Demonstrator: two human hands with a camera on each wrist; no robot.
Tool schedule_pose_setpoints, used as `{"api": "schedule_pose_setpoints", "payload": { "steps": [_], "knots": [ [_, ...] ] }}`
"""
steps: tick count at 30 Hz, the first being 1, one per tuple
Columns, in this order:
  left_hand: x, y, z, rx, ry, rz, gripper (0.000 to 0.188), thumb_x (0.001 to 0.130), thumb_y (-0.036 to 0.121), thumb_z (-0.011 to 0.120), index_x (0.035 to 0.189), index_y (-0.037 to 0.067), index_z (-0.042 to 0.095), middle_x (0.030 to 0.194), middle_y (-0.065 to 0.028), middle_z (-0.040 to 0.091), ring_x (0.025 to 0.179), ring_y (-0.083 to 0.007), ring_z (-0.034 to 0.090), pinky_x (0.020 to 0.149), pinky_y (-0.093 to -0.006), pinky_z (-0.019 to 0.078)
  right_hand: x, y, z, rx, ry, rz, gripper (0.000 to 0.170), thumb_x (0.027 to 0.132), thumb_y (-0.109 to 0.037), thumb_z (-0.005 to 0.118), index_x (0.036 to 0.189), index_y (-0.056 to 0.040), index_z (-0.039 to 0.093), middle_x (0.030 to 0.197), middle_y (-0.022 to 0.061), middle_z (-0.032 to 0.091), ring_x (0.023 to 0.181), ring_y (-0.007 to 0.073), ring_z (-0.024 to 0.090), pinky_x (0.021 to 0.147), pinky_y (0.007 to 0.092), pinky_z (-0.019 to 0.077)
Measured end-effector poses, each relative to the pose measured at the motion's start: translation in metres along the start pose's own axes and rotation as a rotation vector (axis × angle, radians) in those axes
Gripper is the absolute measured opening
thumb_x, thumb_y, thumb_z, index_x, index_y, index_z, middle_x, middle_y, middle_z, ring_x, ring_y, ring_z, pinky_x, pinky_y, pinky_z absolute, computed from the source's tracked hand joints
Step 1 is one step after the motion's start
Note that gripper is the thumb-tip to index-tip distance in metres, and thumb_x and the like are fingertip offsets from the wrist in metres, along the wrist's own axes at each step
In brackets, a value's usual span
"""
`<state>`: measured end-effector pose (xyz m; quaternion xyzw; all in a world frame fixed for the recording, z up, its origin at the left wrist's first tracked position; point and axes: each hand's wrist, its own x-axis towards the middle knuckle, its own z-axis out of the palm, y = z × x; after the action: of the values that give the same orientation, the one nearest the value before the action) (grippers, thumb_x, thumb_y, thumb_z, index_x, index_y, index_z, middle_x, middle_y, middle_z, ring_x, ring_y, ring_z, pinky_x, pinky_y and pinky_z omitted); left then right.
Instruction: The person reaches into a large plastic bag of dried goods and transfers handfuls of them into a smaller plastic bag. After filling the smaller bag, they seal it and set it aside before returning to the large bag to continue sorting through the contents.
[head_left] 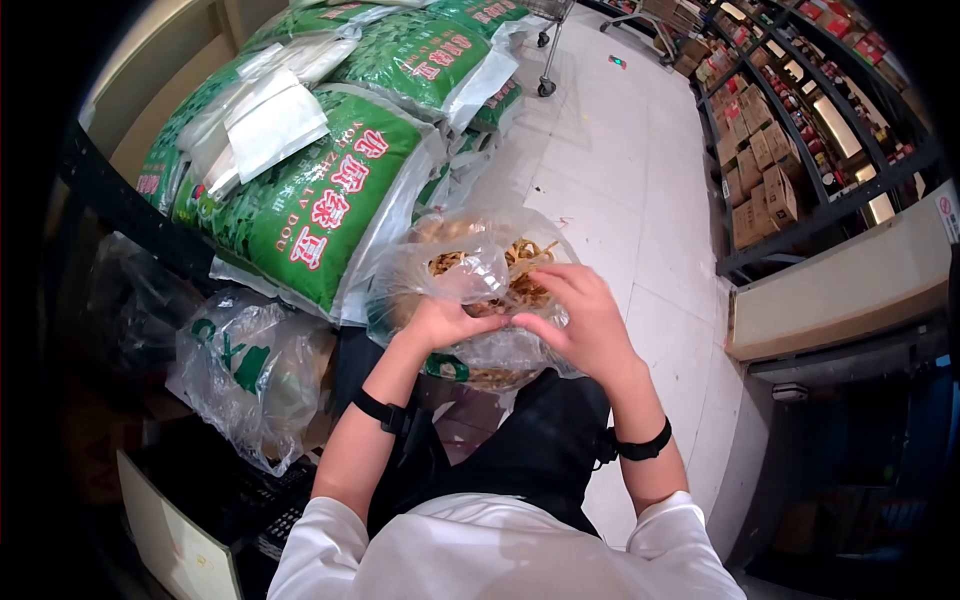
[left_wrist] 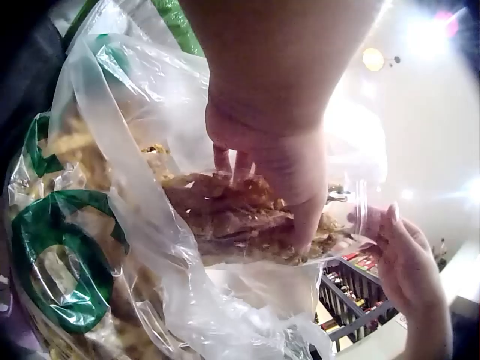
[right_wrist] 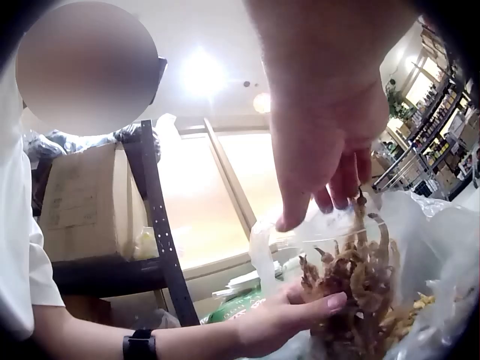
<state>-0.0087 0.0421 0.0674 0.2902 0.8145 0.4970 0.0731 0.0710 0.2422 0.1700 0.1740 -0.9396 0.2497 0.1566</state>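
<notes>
My left hand (head_left: 445, 322) grips a small clear bag of brown dried stalks (left_wrist: 232, 225), which look like dried mushrooms, its thumb on one side and fingers on the other. In the right wrist view the stalks (right_wrist: 360, 281) stand up in a bunch above that thumb. My right hand (head_left: 592, 322) is at the small bag's mouth, fingers lightly bent and thumb spread apart, fingertips close over the stalk tips. Around and below lies a large clear plastic bag (left_wrist: 150, 247) with green print, holding more light-brown dried pieces (right_wrist: 416, 311). It sits in front of the knees.
Green sacks (head_left: 300, 200) are piled at the left, with white packets (head_left: 275, 120) on top. Another clear bag (head_left: 255, 370) with green print lies below them. A cart (head_left: 545, 60) stands farther up the tiled floor (head_left: 640, 200). Shelves with cartons (head_left: 765, 160) line the right.
</notes>
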Motion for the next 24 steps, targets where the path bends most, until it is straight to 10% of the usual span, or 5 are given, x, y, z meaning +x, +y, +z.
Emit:
{"api": "schedule_pose_setpoints", "payload": {
  "steps": [21, 24],
  "knots": [
    [-0.007, -0.009, 0.008, 0.02, -0.037, 0.273, 0.041, 0.066, 0.025, 0.079, 0.102, 0.007, 0.069, 0.105, -0.0124, 0.065, 0.102, -0.0334, 0.061, 0.09, -0.042, 0.048, 0.012, 0.022, 0.041, 0.098, -0.549, 0.035, 0.048, 0.066, -0.029, 0.084, 0.099, 0.0012, 0.065, 0.102, 0.0211, 0.064, 0.099, 0.0397, 0.06, 0.087, 0.0427, 0.0484],
    [-0.008, -0.01, 0.016, -0.027, -0.16, 0.099, 0.061, 0.073, 0.022, 0.078, 0.129, 0.008, 0.057, 0.12, -0.0132, 0.064, 0.112, -0.0288, 0.061, 0.1, -0.0384, 0.0455, 0.02, 0.01, 0.037, 0.173, -0.585, 0.018, 0.049, 0.064, -0.032, 0.086, 0.096, -0.0004, 0.067, 0.098, 0.0215, 0.066, 0.095, 0.0402, 0.061, 0.086, 0.0423, 0.0485]
  ]
}}
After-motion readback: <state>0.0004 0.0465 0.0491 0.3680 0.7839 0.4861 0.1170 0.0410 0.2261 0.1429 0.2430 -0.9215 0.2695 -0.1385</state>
